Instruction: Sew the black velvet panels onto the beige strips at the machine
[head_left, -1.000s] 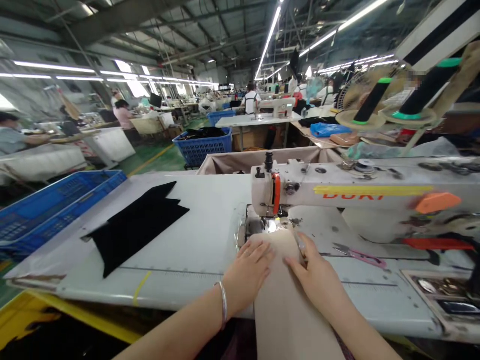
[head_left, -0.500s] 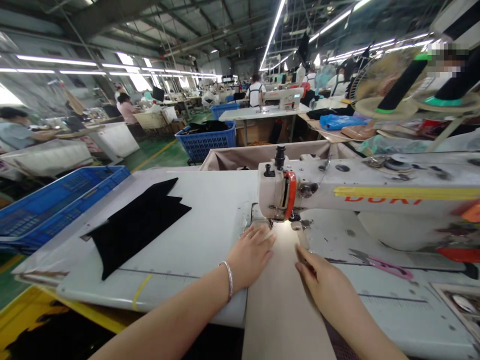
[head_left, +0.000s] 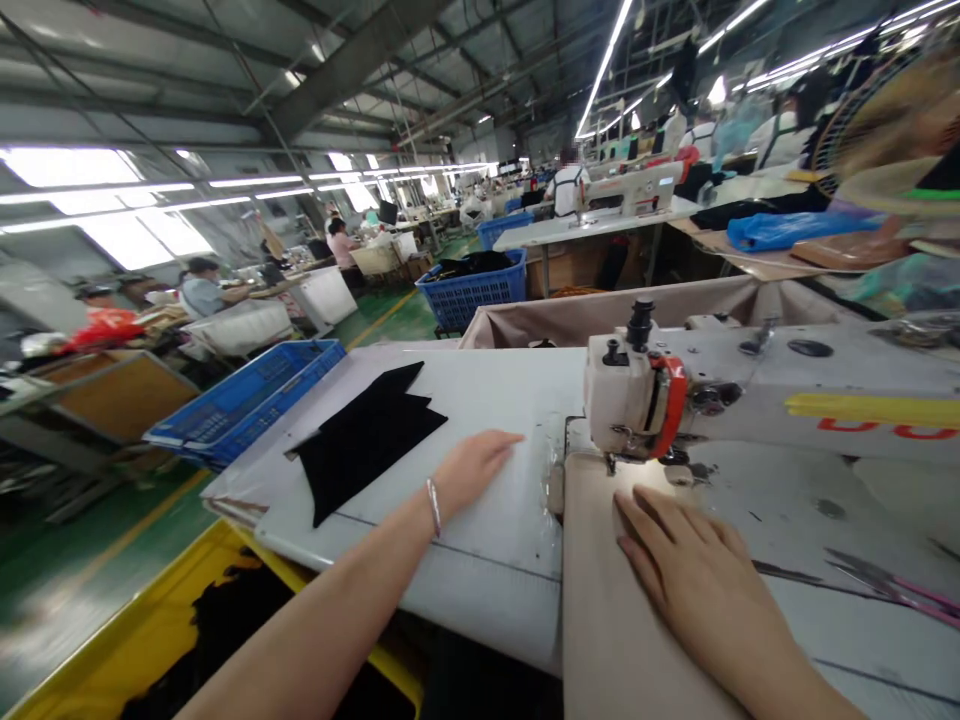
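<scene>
My left hand [head_left: 477, 468], with a silver bracelet at the wrist, is over the white table, its fingers stretched out and holding nothing. It is between the stack of black cut fabric pieces [head_left: 367, 430] and the sewing machine [head_left: 626, 395]. My right hand [head_left: 686, 550] lies flat, fingers extended, on a long beige fabric piece [head_left: 596, 600] just in front of the machine's needle area. That fabric runs from under the machine head down past the table's front edge. The needle tip is too small to make out.
Pink-handled snips [head_left: 900, 590] lie right of my right hand. A blue crate [head_left: 247, 400] stands beyond the table's left side, and a yellow bin [head_left: 172, 620] with black fabric is below. Behind the machine is a beige cloth-lined bin [head_left: 517, 325]. Several people work farther back.
My left hand has left the beige fabric and moved left toward the black pieces. My right hand has gone from the fabric's right edge to lying flat on it. The view has turned left.
</scene>
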